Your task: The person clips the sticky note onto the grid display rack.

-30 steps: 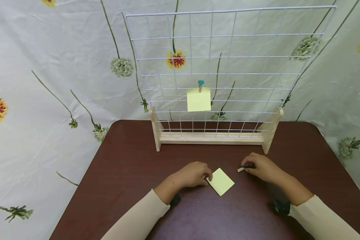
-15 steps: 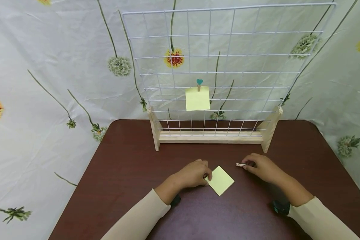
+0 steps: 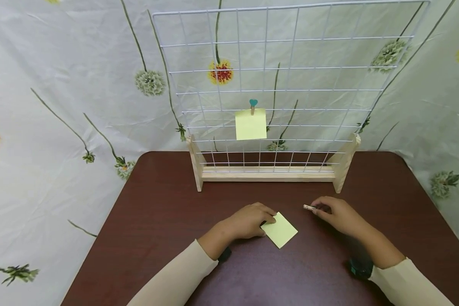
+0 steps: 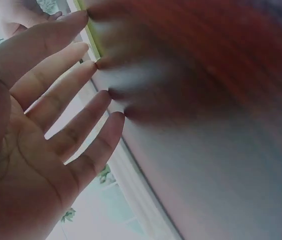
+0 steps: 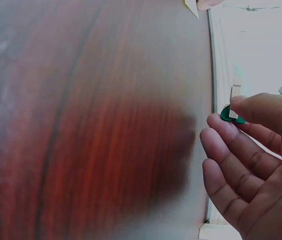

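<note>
In the head view my left hand (image 3: 250, 221) rests its fingertips on the near-left side of a yellow sticky note (image 3: 281, 233) lying on the table. The left wrist view has its fingers (image 4: 76, 137) fairly straight and apart, tips down at the tabletop. To the right, my right hand (image 3: 338, 214) pinches a small wooden clothespin (image 3: 309, 207) between thumb and fingers. The right wrist view reveals a green decoration (image 5: 226, 113) at the clothespin's gripped end, partly hidden by the thumb. The clothespin's other end points left, toward the note.
Behind the hands stands a white wire grid (image 3: 290, 90) on a wooden base (image 3: 267, 174). Another yellow sticky note (image 3: 250, 125) hangs on it under a clothespin with a teal heart (image 3: 253, 102). A flowered cloth (image 3: 61, 178) covers the wall behind the dark red-brown table (image 3: 160, 191).
The clothespin has turned in my right hand, which has shifted slightly right. My left fingers have moved slightly further over the note's upper-left edge.
</note>
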Tool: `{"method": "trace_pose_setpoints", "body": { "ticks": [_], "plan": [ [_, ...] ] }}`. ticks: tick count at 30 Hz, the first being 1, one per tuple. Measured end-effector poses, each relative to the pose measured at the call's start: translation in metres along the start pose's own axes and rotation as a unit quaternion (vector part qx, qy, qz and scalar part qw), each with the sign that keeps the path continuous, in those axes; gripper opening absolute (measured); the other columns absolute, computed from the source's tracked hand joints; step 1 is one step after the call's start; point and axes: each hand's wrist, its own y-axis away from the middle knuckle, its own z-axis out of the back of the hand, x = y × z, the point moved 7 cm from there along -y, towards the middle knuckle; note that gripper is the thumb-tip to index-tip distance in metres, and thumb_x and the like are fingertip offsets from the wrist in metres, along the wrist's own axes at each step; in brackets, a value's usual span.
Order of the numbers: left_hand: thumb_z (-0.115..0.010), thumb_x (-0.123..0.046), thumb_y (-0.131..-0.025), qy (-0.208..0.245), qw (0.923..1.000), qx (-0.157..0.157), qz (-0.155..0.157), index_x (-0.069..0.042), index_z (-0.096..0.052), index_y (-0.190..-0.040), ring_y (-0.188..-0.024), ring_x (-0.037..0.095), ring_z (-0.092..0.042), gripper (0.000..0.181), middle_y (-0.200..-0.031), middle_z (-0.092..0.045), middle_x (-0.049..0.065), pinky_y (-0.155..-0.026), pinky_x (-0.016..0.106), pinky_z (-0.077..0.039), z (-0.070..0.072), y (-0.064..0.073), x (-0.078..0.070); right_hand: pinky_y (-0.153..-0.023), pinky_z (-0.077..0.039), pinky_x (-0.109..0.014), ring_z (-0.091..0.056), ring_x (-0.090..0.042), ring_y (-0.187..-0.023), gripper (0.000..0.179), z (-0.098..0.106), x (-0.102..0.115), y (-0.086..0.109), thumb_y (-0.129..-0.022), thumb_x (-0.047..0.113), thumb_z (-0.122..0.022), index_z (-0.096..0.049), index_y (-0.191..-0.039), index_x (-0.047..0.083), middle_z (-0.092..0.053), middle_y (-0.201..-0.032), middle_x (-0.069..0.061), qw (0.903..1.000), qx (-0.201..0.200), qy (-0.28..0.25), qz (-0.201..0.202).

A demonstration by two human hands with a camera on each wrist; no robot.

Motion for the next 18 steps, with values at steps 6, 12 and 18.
{"method": "trace_pose_setpoints", "body": {
  "ticks": [6,12,18],
  "plan": [
    [-0.080,-0.019,-0.084,-0.008,0.9999,0.012,-0.002,-0.017,-0.065,-0.136,-0.138,0.018,-0.051,0.055,-0.148,-0.058,-0.004,-0.113,0.038,-0.044,-0.0003,-0.0008,0.0006,-0.073,-0.053,-0.024,-0.064,-0.004,-0.086,0.015,0.0015,0.0005,0.0023,-0.092,0.007,-0.070,-0.071,-0.107,0.010,-0.072,-0.095,0.003,1.0000,-0.002,-0.004,-0.005],
    [-0.078,-0.024,-0.088,0.001,1.0000,0.003,0.002,-0.020,-0.067,-0.135,-0.138,0.016,-0.051,0.049,-0.146,-0.059,-0.008,-0.111,0.045,-0.045,-0.0005,-0.0009,0.0023,-0.074,-0.053,-0.024,-0.064,-0.005,-0.088,0.015,0.0037,0.0021,0.0037,-0.093,0.007,-0.070,-0.071,-0.107,0.011,-0.072,-0.097,0.002,0.9999,-0.008,-0.007,-0.007],
    [-0.074,-0.025,-0.092,0.015,0.9998,-0.013,-0.009,-0.022,-0.077,-0.115,-0.135,0.015,-0.055,0.023,-0.142,-0.063,-0.006,-0.110,0.040,-0.046,0.0007,-0.0007,0.0034,-0.074,-0.053,-0.024,-0.065,-0.006,-0.088,0.014,0.0050,0.0043,0.0036,-0.093,0.009,-0.071,-0.071,-0.106,0.012,-0.072,-0.096,0.003,0.9998,-0.015,-0.012,-0.007]
  ]
}}
